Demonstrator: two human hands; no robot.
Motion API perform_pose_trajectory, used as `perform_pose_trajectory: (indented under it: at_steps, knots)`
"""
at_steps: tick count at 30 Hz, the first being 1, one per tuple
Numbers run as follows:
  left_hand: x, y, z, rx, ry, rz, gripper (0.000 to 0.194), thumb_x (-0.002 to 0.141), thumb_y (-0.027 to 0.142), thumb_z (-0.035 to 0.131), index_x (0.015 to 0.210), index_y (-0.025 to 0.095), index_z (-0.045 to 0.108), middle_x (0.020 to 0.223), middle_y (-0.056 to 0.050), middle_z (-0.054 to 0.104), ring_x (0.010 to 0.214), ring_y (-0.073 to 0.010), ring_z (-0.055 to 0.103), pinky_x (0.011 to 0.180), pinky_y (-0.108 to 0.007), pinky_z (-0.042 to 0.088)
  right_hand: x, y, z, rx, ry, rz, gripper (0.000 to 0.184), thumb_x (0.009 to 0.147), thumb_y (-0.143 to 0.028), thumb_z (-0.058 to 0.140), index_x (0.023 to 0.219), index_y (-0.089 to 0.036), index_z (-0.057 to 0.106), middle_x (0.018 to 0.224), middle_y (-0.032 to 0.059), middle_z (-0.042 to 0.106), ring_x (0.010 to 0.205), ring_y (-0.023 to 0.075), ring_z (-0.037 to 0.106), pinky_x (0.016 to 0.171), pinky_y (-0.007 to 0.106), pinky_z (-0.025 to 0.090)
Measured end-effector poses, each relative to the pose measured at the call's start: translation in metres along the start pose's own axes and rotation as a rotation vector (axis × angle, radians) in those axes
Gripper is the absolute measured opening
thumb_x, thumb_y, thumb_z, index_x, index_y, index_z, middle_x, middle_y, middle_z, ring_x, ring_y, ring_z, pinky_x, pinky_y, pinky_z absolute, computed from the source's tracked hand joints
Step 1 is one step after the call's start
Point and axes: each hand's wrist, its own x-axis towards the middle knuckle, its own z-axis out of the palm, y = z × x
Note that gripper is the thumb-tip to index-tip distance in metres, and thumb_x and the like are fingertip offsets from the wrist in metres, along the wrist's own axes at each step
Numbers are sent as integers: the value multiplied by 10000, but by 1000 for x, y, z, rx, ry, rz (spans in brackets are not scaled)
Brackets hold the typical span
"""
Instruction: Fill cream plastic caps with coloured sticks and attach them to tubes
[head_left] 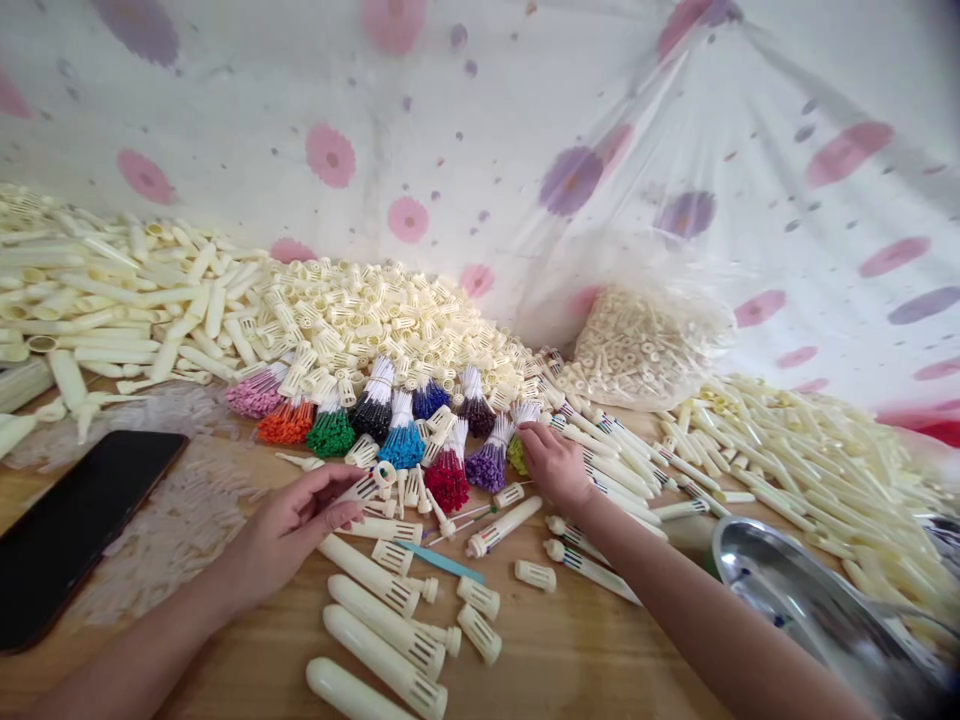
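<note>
My left hand [300, 525] is closed around a cream slotted pen sleeve [367, 487], its round end turned up with small coloured pieces inside. My right hand [553, 460] reaches to the yellow-green bundle of pen refills [516, 455]; its fingers are bent together there, and their tips are partly hidden. Beside that bundle stand other tied refills with white stems: purple [489, 458], red [448, 475], light blue [401, 440], green [330, 428], orange [285, 422] and pink [255, 392]. Below my hands lie cream pen barrels [382, 665] and loose slotted sleeves [478, 632].
A black phone [82, 530] lies at left, near clear plastic pieces [172, 540]. Heaped cream parts [375, 310] line the back. A plastic bag of small parts [649, 345], finished-looking pens [622, 460], long cream tubes [817, 470] and a metal bowl [787, 600] occupy the right.
</note>
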Motion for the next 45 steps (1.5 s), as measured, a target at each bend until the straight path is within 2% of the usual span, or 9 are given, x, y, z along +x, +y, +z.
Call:
perform_pose_trajectory:
  at_steps: [3, 9, 14, 21, 31, 36, 40, 42, 45]
  knots:
    - [0, -1, 0, 6, 1, 14, 310, 747, 414, 667, 1005, 242, 663, 953, -25, 720, 811, -204, 682, 767, -277, 557, 0, -1, -2, -19, -56, -9, 231, 841, -55, 460, 927, -165, 643, 992, 65, 665, 790, 141, 600, 618, 212, 392]
    - [0, -4, -1, 7, -38, 18, 302, 768, 405, 650, 1028, 252, 653, 945, -18, 711, 846, -205, 674, 766, -260, 547, 1, -16, -14, -124, -167, 123, 229, 824, -23, 421, 882, -139, 610, 861, 95, 617, 643, 161, 571, 469, 252, 272]
    - [0, -9, -1, 25, -40, 18, 316, 768, 407, 649, 1043, 252, 646, 934, -19, 705, 842, -205, 668, 763, -262, 542, -3, -28, -29, -144, -281, 83, 229, 837, -26, 416, 923, -166, 576, 908, 85, 598, 640, 156, 568, 461, 253, 270]
    - [-1, -15, -1, 50, -59, 11, 311, 781, 396, 634, 1058, 253, 636, 941, -22, 698, 845, -212, 666, 743, -269, 544, -9, -33, -39, -117, -369, -17, 217, 874, -62, 413, 955, -194, 565, 910, 76, 592, 733, 172, 574, 539, 240, 363]
    - [-1, -8, 3, 80, -70, 10, 281, 787, 374, 620, 1037, 245, 629, 877, -10, 701, 810, -202, 668, 726, -261, 544, -13, -37, -47, -68, -384, -62, 251, 819, -5, 438, 936, -175, 581, 900, 85, 590, 800, 204, 583, 698, 287, 450]
    - [-1, -9, 3, 118, -71, 33, 276, 791, 368, 611, 1040, 249, 636, 949, -19, 702, 885, -214, 653, 777, -274, 537, -18, -35, -50, -40, -399, -113, 287, 794, 27, 434, 919, -175, 595, 885, 74, 588, 831, 210, 576, 935, 466, 384]
    - [-1, -8, 4, 135, -77, 44, 264, 793, 354, 608, 1029, 240, 644, 959, -28, 707, 914, -221, 647, 796, -281, 537, -23, -39, -49, -27, -415, -165, 263, 782, 20, 460, 914, -156, 603, 933, 115, 580, 990, 283, 527, 940, 587, 339]
    - [-1, -7, 4, 136, -79, 51, 255, 792, 344, 610, 1022, 241, 650, 943, -28, 715, 898, -223, 654, 784, -282, 543, -23, -40, -49, 15, -409, -160, 244, 771, 18, 481, 892, -156, 601, 937, 116, 578, 1016, 291, 515, 929, 579, 352]
    - [-2, -7, 4, 127, -60, 64, 246, 779, 334, 629, 1008, 251, 664, 959, -32, 727, 902, -236, 664, 779, -287, 549, -19, -37, -54, 90, -371, -109, 235, 764, 25, 483, 854, -165, 588, 900, 82, 582, 893, 232, 566, 901, 494, 402]
